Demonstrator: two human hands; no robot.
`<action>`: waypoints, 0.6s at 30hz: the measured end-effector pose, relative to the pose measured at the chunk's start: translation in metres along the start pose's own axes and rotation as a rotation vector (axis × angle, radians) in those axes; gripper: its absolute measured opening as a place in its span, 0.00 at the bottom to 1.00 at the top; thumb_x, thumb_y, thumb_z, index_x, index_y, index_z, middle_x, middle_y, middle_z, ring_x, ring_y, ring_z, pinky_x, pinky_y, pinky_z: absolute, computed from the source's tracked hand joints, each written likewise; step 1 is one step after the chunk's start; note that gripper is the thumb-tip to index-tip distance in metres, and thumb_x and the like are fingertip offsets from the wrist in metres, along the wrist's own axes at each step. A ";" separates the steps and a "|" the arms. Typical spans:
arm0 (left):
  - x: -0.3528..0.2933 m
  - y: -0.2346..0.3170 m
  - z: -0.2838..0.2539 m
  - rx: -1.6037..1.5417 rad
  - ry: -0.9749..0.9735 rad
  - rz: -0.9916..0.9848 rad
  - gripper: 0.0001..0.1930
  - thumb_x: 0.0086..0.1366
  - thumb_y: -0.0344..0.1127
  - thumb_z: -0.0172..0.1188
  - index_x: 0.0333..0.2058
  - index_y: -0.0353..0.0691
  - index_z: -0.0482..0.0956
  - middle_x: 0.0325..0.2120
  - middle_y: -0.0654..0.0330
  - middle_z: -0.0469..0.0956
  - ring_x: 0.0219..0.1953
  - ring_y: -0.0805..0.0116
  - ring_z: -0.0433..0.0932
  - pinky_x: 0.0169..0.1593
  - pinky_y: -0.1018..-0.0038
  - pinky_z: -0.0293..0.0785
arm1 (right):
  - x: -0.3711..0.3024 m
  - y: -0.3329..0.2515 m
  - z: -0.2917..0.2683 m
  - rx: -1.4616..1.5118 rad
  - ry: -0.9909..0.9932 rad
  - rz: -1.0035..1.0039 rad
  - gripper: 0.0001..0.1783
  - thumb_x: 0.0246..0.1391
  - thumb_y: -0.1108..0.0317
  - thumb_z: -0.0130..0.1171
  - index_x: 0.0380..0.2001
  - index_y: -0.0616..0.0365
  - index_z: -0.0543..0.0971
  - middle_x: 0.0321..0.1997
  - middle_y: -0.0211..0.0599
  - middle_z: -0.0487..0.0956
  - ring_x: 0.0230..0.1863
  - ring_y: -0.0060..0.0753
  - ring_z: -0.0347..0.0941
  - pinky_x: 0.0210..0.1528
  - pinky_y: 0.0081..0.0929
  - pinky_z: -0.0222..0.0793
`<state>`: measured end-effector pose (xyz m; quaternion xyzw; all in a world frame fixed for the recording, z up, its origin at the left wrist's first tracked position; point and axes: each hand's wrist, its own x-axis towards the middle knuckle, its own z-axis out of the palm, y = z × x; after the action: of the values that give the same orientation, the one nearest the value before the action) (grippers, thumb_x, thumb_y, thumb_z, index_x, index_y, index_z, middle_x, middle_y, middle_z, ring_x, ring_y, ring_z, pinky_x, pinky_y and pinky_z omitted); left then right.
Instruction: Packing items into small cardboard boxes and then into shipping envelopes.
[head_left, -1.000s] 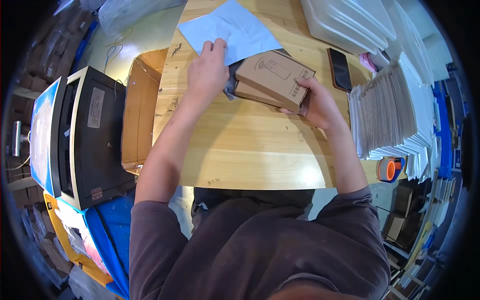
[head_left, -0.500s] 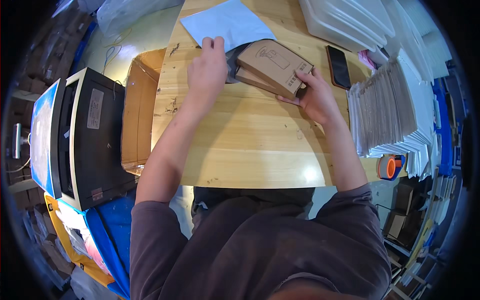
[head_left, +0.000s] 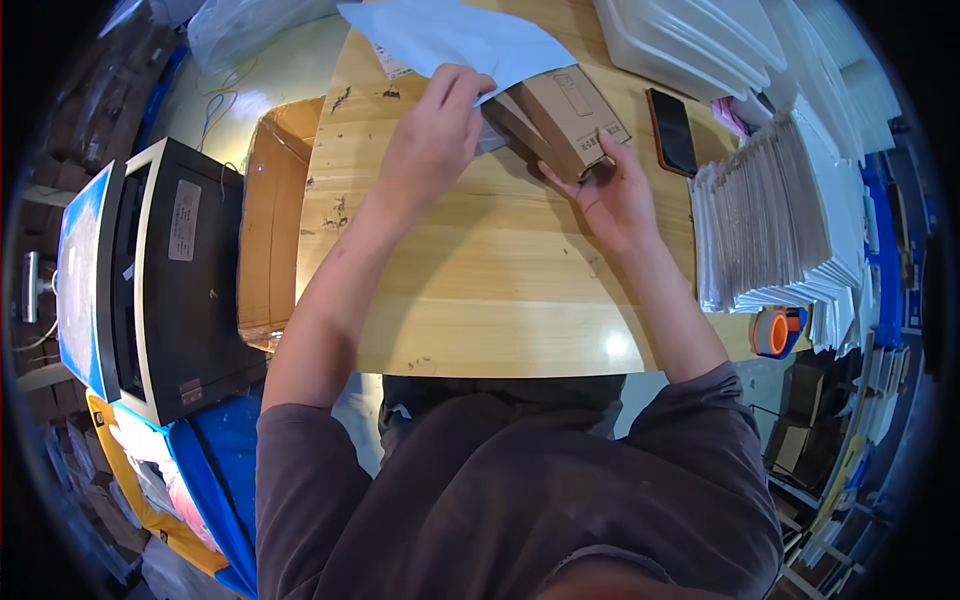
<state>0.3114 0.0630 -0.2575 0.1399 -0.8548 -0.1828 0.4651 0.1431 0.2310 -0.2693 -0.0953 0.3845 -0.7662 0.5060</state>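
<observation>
Boxes (head_left: 577, 108) partly inside pale bag (head_left: 465, 38)

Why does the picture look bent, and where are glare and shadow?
Head view: the fisheye lens curves the blue rack near the right rim; head view: glare whitens the tabletop by its near edge, and shadow lies beside the left forearm.

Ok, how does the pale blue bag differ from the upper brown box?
The bag is pale blue; the upper box is brown with a printed drawing. The bag looks limp, the upper box stiff. The left hand grips the bag's edge; the right hand holds the upper box. Both are held.
</observation>
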 end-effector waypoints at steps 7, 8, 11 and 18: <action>0.001 0.011 0.005 -0.030 0.025 0.166 0.20 0.58 0.16 0.58 0.49 0.41 0.76 0.43 0.64 0.75 0.31 0.67 0.75 0.37 0.72 0.73 | -0.006 0.003 0.006 0.120 -0.080 -0.007 0.26 0.65 0.65 0.58 0.63 0.61 0.67 0.60 0.44 0.76 0.58 0.40 0.75 0.63 0.44 0.73; 0.001 0.012 0.006 -0.029 0.038 0.202 0.21 0.58 0.17 0.59 0.50 0.43 0.75 0.43 0.64 0.74 0.31 0.66 0.75 0.37 0.70 0.73 | -0.006 0.002 0.005 0.152 -0.104 0.013 0.26 0.65 0.66 0.58 0.63 0.61 0.68 0.59 0.43 0.77 0.57 0.39 0.75 0.63 0.43 0.73; -0.004 0.025 0.012 -0.116 -0.024 0.206 0.23 0.57 0.17 0.59 0.51 0.43 0.75 0.43 0.64 0.74 0.32 0.67 0.75 0.37 0.71 0.73 | -0.007 -0.002 0.008 0.251 -0.122 0.013 0.24 0.64 0.67 0.59 0.62 0.61 0.70 0.57 0.42 0.78 0.57 0.38 0.76 0.62 0.41 0.73; -0.010 0.036 0.017 -0.323 -0.015 -0.007 0.25 0.55 0.16 0.59 0.52 0.42 0.74 0.43 0.62 0.73 0.31 0.68 0.74 0.37 0.72 0.73 | -0.007 0.005 -0.001 0.270 -0.232 0.001 0.19 0.63 0.71 0.60 0.56 0.61 0.74 0.54 0.41 0.81 0.54 0.36 0.77 0.59 0.38 0.73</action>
<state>0.3000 0.1021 -0.2571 0.0650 -0.8172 -0.3208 0.4745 0.1498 0.2366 -0.2716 -0.1139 0.2170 -0.7946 0.5555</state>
